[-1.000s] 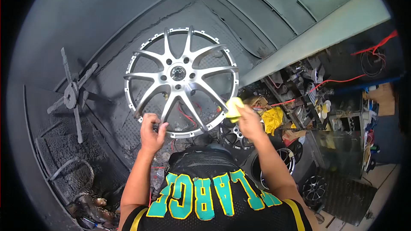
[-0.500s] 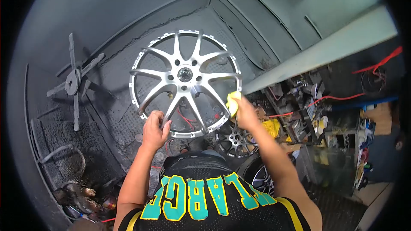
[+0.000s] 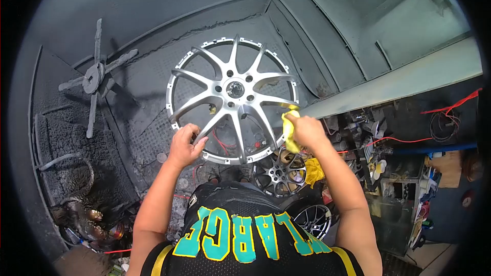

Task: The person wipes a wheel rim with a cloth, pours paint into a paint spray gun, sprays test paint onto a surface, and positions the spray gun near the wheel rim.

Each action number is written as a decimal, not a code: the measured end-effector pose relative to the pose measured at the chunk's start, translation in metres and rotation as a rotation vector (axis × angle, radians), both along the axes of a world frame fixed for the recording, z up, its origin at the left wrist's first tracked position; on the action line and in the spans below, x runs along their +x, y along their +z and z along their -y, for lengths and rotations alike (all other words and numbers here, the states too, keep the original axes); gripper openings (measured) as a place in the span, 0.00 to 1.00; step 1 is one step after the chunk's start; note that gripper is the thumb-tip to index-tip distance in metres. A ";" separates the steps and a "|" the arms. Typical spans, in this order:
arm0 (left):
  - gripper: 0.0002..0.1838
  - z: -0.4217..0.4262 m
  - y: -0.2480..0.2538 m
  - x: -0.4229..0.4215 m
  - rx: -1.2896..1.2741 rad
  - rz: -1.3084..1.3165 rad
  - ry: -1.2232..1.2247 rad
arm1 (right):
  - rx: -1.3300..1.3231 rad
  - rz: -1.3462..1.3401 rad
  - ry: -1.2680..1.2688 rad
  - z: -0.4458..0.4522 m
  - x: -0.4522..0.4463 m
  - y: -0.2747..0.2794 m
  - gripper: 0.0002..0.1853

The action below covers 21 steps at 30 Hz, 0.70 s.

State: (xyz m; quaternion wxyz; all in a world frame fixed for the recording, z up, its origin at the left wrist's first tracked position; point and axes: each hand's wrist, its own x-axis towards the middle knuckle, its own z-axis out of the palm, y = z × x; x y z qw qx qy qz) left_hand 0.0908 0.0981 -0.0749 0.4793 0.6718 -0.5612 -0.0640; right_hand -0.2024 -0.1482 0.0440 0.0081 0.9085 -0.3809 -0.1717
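A silver multi-spoke wheel (image 3: 239, 77) is face up in front of me, its spokes running out to a ring with small notches. My left hand (image 3: 186, 145) grips its lower-left edge, thumb by a spoke and fingers curled at the rim. At the right edge, my right hand (image 3: 309, 132) is closed around a bunched yellow cloth (image 3: 291, 133). The cloth lies against the wheel's outer ring, near a spoke end. What supports the wheel from below is hidden.
A grey-coated cross-shaped stand (image 3: 93, 77) stands at left. Below the wheel are a darker wheel (image 3: 279, 174) and another wheel (image 3: 313, 221). Cluttered shelves (image 3: 404, 174) with tools and a red cord (image 3: 399, 139) line the right. Grey booth walls enclose the far side.
The view has shifted and tilted. The silver wheel has turned slightly clockwise under my left hand's hold. My right hand and the cloth have shifted along the right edge.
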 end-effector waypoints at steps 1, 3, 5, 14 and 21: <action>0.15 -0.001 0.000 -0.001 -0.038 0.015 0.039 | 0.021 -0.016 0.036 -0.014 0.004 0.001 0.27; 0.15 -0.001 0.001 0.003 -0.049 0.009 0.060 | 0.069 0.034 0.070 -0.047 0.004 -0.010 0.26; 0.16 0.000 0.000 0.011 -0.043 0.019 0.069 | 0.119 0.170 -0.040 -0.068 0.004 -0.015 0.25; 0.16 -0.014 0.006 0.062 -0.056 -0.091 -0.091 | 0.183 0.951 -0.231 -0.064 -0.054 0.033 0.20; 0.11 -0.064 0.038 0.056 -0.300 0.040 0.228 | -0.141 0.748 -0.088 -0.083 -0.006 0.052 0.23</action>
